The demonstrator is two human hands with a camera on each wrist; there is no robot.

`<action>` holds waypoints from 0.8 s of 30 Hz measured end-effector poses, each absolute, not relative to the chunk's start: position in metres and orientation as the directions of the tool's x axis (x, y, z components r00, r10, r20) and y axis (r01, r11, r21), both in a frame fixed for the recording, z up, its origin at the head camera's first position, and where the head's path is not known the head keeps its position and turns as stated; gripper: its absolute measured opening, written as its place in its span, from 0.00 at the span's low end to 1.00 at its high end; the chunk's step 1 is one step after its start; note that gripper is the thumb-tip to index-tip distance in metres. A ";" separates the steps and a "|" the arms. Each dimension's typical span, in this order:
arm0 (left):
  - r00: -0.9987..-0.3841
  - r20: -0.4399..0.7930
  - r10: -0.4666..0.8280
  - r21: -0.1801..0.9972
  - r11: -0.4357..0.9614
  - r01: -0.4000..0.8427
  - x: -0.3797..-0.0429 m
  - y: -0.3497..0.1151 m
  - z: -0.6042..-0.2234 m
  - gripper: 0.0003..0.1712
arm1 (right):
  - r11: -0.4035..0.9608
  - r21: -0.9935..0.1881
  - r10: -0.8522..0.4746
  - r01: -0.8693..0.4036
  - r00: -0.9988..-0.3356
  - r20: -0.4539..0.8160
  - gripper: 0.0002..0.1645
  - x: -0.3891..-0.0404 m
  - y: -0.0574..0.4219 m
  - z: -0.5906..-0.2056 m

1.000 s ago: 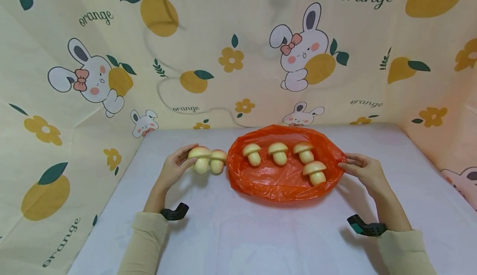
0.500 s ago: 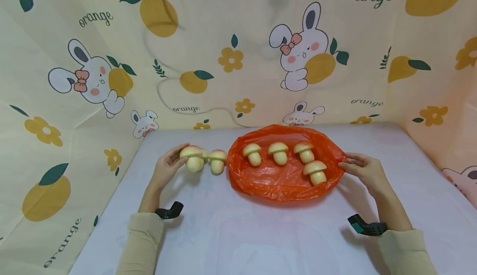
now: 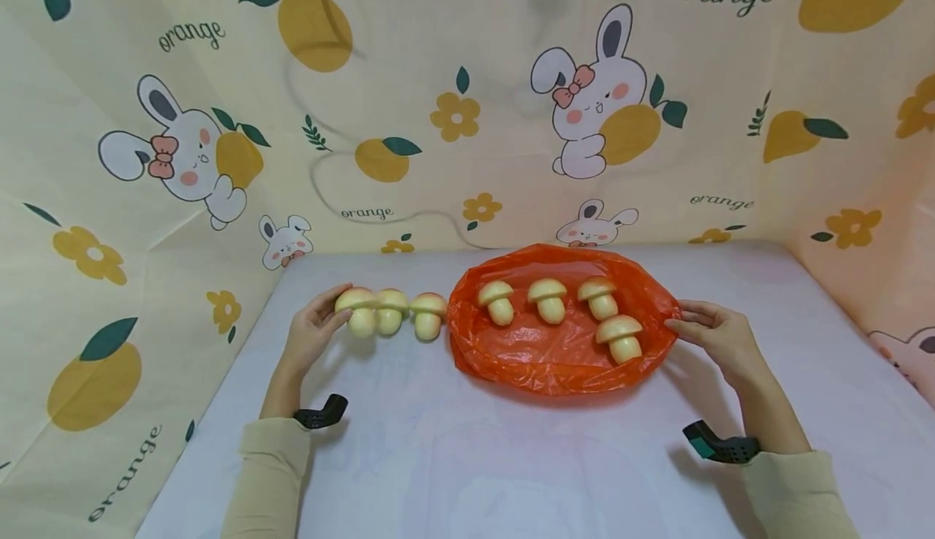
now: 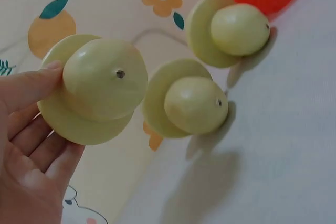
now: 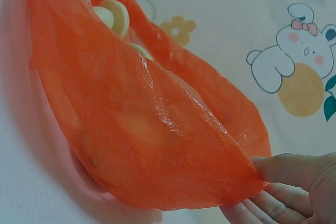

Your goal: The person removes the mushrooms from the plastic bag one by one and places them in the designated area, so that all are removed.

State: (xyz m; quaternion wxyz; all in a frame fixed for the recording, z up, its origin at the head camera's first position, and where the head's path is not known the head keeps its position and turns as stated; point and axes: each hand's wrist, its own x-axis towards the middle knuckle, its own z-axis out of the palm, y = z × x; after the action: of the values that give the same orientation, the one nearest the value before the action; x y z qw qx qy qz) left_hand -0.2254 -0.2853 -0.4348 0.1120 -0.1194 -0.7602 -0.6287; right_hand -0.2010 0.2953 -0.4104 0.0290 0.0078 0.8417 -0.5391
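Note:
My left hand (image 3: 310,329) grips a pale toy mushroom (image 3: 358,312) by its cap at the left of the table. In the left wrist view, that mushroom (image 4: 105,80) has a rounded stem with a small dark spot at its end. Just right of it are two similar mushrooms, a middle one (image 3: 391,312) and one beside the bag (image 3: 428,316). The wide-mouthed orange plastic bag (image 3: 533,352) holds several more mushrooms (image 3: 549,301). With thumb and fingers, my right hand (image 3: 712,334) pinches the bag's right edge, also seen in the right wrist view (image 5: 257,174).
A white-covered table (image 3: 475,458) spreads in front of the bag. Behind and at both sides hangs a cream cloth (image 3: 409,109) printed with rabbits and oranges. Each wrist wears a black device, one on the left (image 3: 325,413) and one on the right (image 3: 723,444).
My left hand has moved left with its mushroom, and the middle mushroom, hidden earlier, now shows beside it. The right hand and bag look unmoved.

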 end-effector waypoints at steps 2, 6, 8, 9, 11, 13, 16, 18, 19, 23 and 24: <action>-0.952 0.305 0.030 0.933 0.193 0.305 -0.225 -0.288 -0.436 0.29 | 0.421 -0.906 -0.018 0.047 -0.998 -0.060 0.40 -0.200 0.295 -0.411; -0.958 0.285 0.012 0.936 0.213 0.281 -0.225 -0.291 -0.439 0.28 | 0.413 -0.910 -0.020 0.040 -0.998 -0.053 0.40 -0.200 0.295 -0.411; -0.961 0.277 0.004 0.939 0.212 0.271 -0.226 -0.292 -0.440 0.29 | 0.406 -0.913 -0.020 0.034 -0.999 -0.046 0.39 -0.200 0.295 -0.410; -0.962 0.274 0.002 0.940 0.209 0.268 -0.226 -0.293 -0.441 0.29 | 0.405 -0.914 -0.022 0.032 -0.999 -0.045 0.39 -0.201 0.295 -0.410; -0.964 0.266 -0.006 0.943 0.210 0.259 -0.227 -0.296 -0.443 0.29 | 0.406 -0.913 -0.023 0.031 -0.999 -0.044 0.39 -0.202 0.294 -0.410; -0.966 0.258 -0.014 0.945 0.211 0.249 -0.228 -0.298 -0.444 0.29 | 0.405 -0.914 -0.022 0.031 -0.999 -0.044 0.39 -0.203 0.294 -0.411; -0.969 0.246 -0.021 0.945 0.229 0.235 -0.230 -0.300 -0.446 0.29 | 0.406 -0.914 -0.023 0.029 -0.999 -0.041 0.38 -0.204 0.294 -0.412; -0.971 0.237 -0.024 0.945 0.237 0.225 -0.231 -0.301 -0.448 0.29 | 0.407 -0.913 -0.022 0.031 -0.999 -0.044 0.38 -0.204 0.294 -0.412; -0.973 0.231 -0.025 0.946 0.241 0.219 -0.231 -0.302 -0.449 0.29 | 0.408 -0.913 -0.022 0.032 -0.999 -0.045 0.38 -0.204 0.294 -0.412; -0.977 0.208 -0.033 0.947 0.255 0.193 -0.234 -0.304 -0.454 0.29 | 0.410 -0.911 -0.018 0.046 -0.998 -0.059 0.39 -0.204 0.295 -0.411; -0.979 0.202 -0.035 0.947 0.261 0.187 -0.234 -0.304 -0.455 0.29 | 0.411 -0.910 -0.017 0.050 -0.998 -0.062 0.39 -0.203 0.295 -0.411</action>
State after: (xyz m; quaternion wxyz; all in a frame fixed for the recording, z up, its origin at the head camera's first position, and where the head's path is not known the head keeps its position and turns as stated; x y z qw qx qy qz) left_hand -0.2342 -0.3041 -0.4553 0.0914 -0.0481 -0.7887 -0.6060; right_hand -0.2035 0.2946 -0.4108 0.0309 0.0096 0.8393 -0.5428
